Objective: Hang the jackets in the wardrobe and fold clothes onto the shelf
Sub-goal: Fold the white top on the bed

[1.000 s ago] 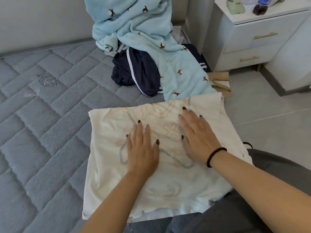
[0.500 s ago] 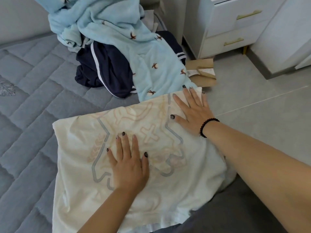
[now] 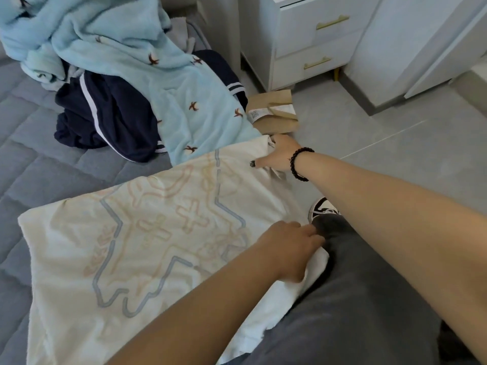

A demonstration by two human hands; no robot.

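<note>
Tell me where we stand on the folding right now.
Done: nothing visibly finished; no wardrobe interior or shelf shows. In hand: the cream shirt lies flat on the bed, right hand gripping its far corner, left hand at its near edge. Left: the light blue garment and navy garment are still heaped.

Cream shirt [image 3: 147, 248] spread on grey quilted mattress [image 3: 34, 143]; right hand [image 3: 279, 156] pinching its far corner, left hand [image 3: 287, 248] gripping its near edge; light-blue blanket [image 3: 168, 75] over navy garment [image 3: 113, 122] behind

Three garments [image 3: 147, 248], two hands [image 3: 287, 248], one nightstand [image 3: 303, 48]
</note>
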